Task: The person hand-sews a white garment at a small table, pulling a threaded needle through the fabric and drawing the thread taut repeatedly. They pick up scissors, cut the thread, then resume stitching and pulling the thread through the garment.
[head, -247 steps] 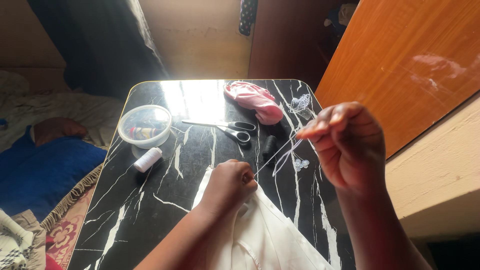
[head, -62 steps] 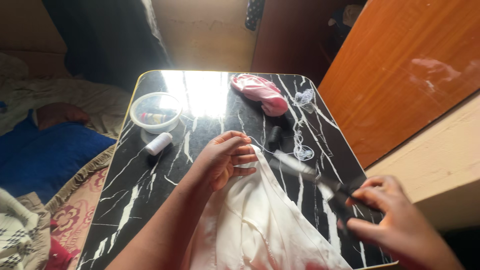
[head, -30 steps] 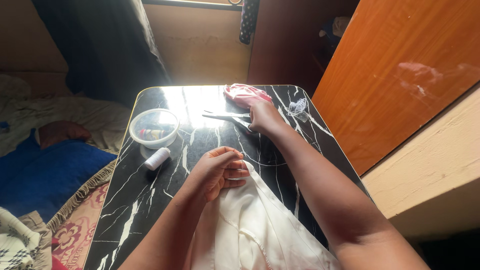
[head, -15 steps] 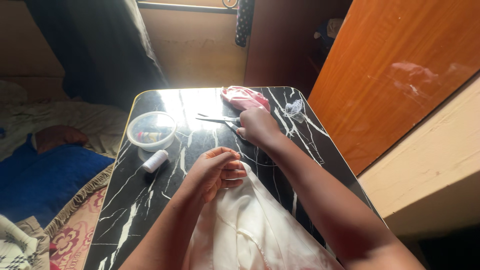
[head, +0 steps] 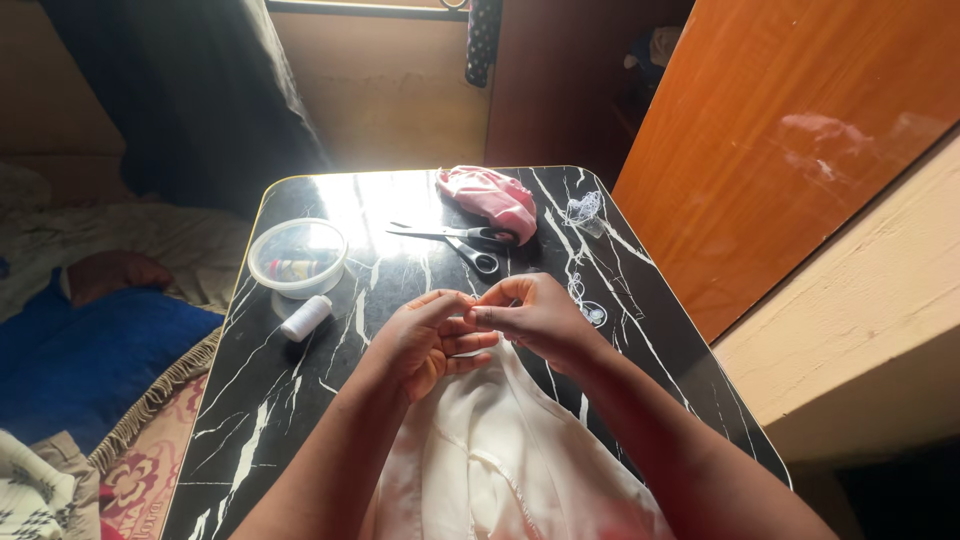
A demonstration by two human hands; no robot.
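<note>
Pinching together at the top corner of the white garment (head: 500, 460), the left hand (head: 425, 335) and right hand (head: 535, 315) meet fingertip to fingertip at the centre of the black marble-patterned table (head: 270, 390). Beyond, scissors (head: 465, 240) lie at 12 o'clock, pink cloth (head: 490, 195) just past them, a white thread spool (head: 305, 318) and clear lidded tub (head: 297, 257) at 10 o'clock. Orange wooden panelling (head: 790, 120) rises at 2 o'clock.

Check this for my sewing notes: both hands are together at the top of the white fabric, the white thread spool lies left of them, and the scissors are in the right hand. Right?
Not quite. The head view shows the scissors lying on the table, beyond the hands, by the pink cloth. The right hand meets the left hand at the white fabric; the white thread spool lies left.
</note>
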